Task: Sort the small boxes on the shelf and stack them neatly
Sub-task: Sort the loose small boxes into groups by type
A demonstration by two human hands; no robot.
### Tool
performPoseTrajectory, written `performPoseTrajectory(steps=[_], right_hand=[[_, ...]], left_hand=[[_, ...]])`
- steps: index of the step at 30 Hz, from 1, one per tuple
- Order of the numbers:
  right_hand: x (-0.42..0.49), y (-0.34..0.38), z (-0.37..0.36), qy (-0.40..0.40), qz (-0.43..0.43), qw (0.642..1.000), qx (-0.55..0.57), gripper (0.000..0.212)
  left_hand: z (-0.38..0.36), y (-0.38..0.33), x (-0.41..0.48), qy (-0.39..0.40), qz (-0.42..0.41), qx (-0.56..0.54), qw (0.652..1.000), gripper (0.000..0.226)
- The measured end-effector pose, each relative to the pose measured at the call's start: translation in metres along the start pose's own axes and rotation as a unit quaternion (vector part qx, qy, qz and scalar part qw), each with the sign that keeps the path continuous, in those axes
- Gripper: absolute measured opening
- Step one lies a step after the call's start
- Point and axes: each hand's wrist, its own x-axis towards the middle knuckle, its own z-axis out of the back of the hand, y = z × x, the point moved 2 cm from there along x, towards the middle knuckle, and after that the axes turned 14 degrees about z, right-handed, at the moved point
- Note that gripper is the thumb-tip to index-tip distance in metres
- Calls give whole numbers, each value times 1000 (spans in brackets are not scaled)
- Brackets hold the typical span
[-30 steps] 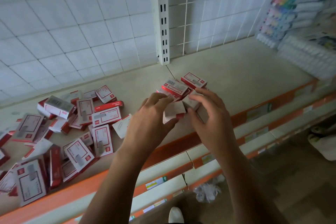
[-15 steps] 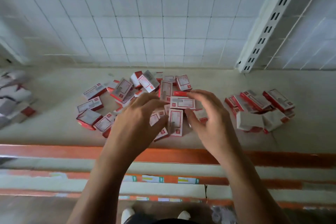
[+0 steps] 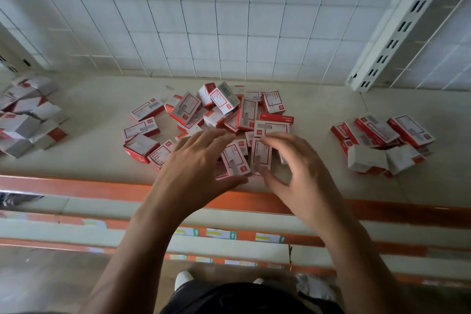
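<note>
A loose pile of several small red-and-white boxes (image 3: pixel 224 107) lies on the beige shelf (image 3: pixel 89 160) in the middle of the head view. My left hand (image 3: pixel 196 160) hovers over the pile's front edge with fingers spread and straight. My right hand (image 3: pixel 303 171) is beside it, fingers loosely bent above two boxes (image 3: pixel 260 158) that lie flat between the hands. Neither hand grips a box. A smaller group of boxes (image 3: pixel 379 143) sits to the right, partly stacked. Another heap of boxes (image 3: pixel 28 120) lies at the far left.
A white tiled back panel (image 3: pixel 229 20) closes the shelf behind the boxes. A slotted white upright (image 3: pixel 407 23) rises at the right. The shelf's orange front rail (image 3: pixel 76 187) runs across below my hands, with lower shelf edges and label strips (image 3: pixel 221 233) beneath.
My view has swung from the right group of boxes to the middle pile. Both hands let go of the box held a second ago and now spread over the pile.
</note>
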Motion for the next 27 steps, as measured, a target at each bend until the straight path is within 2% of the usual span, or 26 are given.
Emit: performPoseTrajectory(steps=[4,9,13,21,27], right_hand=[[-4,-3,-1,46,-6,998,-40,60],[0,-8,-15,113,-15,990,-84,69],[6,-6,-19,84,-23,993,-85,58],[26,10,-13,53,-49,997,-7,54],[84,56,-49,8,-38,999,7,56]], left_hand=[[-6,-4,2,-1,-14,17,1000,68],[5,2,-1,-3,-10,-24,1000,65],[14,11,-5,-11,3,-32,999,69],[29,39,-1,-34,-9,-95,995,67],[60,109,-8,-77,-3,-119,990,63]])
